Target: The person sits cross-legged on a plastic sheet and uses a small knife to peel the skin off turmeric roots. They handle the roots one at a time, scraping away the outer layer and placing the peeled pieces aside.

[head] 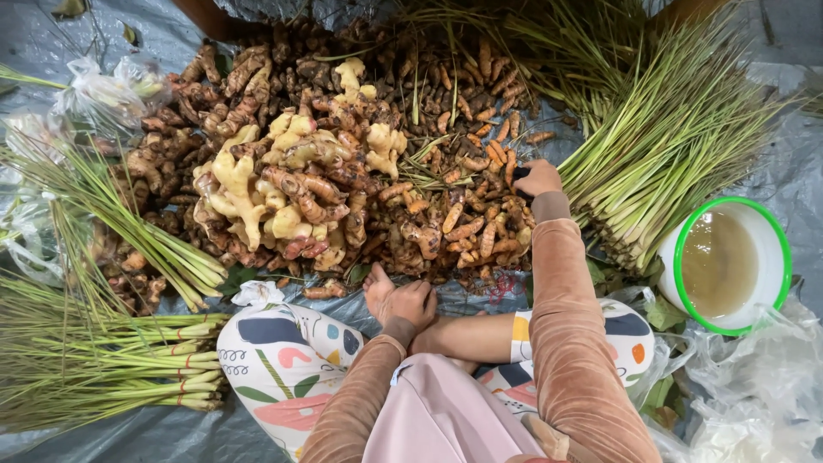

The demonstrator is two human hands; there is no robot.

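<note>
Lower left of the frame: bundled lemongrass stalks (103, 369) on a grey plastic sheet (34, 51). Centre: heap of pale ginger (283, 184) amid brown turmeric roots (463, 223). Lower centre: left hand (410, 304), grip loosely curled, holding nothing, resting on a foot (377, 287). Right of centre: right hand (538, 178) on the turmeric, grip clenched around a dark object. Far right: green-rimmed bowl (729, 257) of cloudy water.

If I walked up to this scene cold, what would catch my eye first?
Most likely the big heap of knobbly roots spread on the grey sheet, pale yellow ginger in the middle and darker orange-brown pieces around it. Bundles of green stalks fan out at the upper right, and more lie at the left. The right hand reaches into the heap, the left hand rests by a bare foot, and a green-rimmed white bowl of cloudy liquid sits at the right.
</note>
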